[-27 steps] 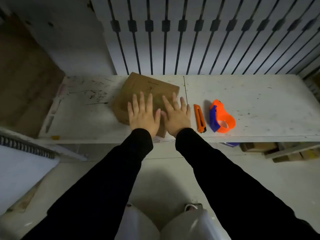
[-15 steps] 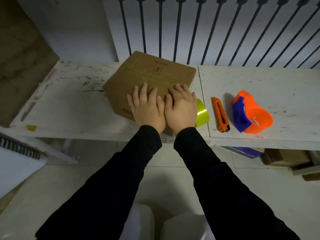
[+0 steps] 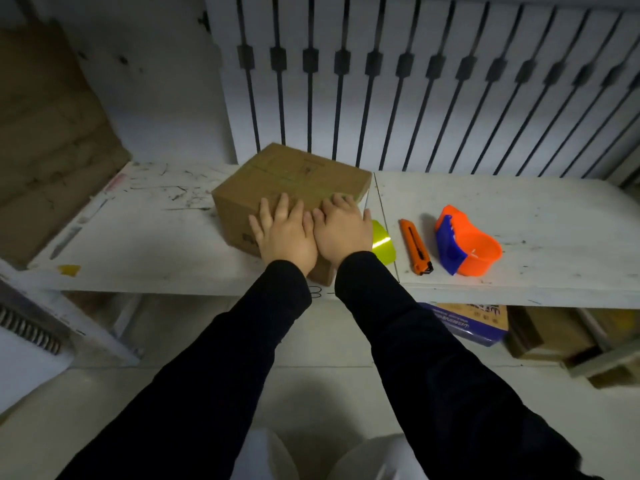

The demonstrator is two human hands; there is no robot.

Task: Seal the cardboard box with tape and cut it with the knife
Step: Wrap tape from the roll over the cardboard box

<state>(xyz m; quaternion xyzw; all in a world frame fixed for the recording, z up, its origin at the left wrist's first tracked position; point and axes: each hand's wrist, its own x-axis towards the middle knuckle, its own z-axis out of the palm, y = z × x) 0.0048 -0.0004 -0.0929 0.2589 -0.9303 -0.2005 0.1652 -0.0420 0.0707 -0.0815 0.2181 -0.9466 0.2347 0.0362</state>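
Note:
A brown cardboard box (image 3: 294, 174) stands on the white table (image 3: 519, 202), its flaps shut. My left hand (image 3: 285, 233) and my right hand (image 3: 343, 226) lie side by side, palms down, over the box's near top edge and front face, fingers together. A yellow-green strip of tape (image 3: 382, 244) sticks out from behind my right hand at the box's right side. To the right lie an orange utility knife (image 3: 415, 245) and an orange and blue tape dispenser (image 3: 464, 244), both untouched.
A white wall with black vertical bars (image 3: 415, 98) rises behind the table. Under the table at the right sit a blue-printed carton (image 3: 474, 322) and wooden pieces (image 3: 571, 341). Brown board (image 3: 45, 140) leans at the left. A white rack (image 3: 31, 327) is at lower left.
My hands slid from flat on the box top toward its near edge and drew together. The yellow-green tape came into sight beside my right hand. The camera shifted.

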